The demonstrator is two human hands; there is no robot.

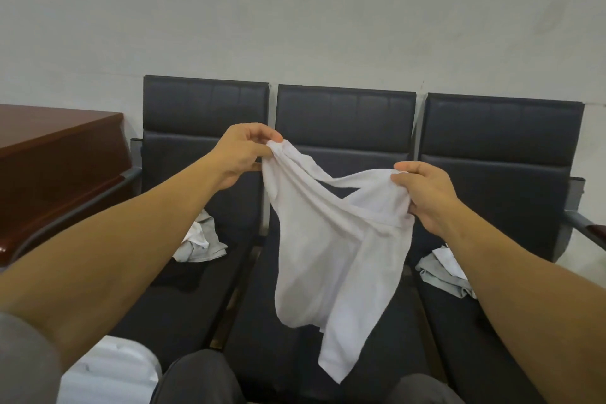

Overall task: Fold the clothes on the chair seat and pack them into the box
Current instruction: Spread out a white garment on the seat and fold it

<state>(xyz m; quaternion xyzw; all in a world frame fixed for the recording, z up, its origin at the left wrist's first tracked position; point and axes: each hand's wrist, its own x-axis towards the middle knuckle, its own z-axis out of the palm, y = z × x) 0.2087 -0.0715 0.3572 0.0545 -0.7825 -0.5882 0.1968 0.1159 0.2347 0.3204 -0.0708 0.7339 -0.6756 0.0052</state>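
Both hands – left hand (244,154), right hand (426,193) – pinching a white garment (331,256), perhaps a shirt, above the middle chair seat (282,354)

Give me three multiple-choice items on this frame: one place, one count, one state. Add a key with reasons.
1. Where is the white garment?
A. Flat on the left seat
B. Held up in the air over the middle seat
C. On the wooden desk

2. How many dark chair backs stand against the wall?
A. Two
B. Three
C. Five

3. How do the hands hold the garment?
A. Only the right hand grips it
B. Both hands lie open on it
C. The left hand and the right hand each pinch an upper edge

Key:
1 B, it hangs between the hands above the seat.
2 B, three backs stand side by side.
3 C, fingers of both hands curl round the cloth, which sags between them.
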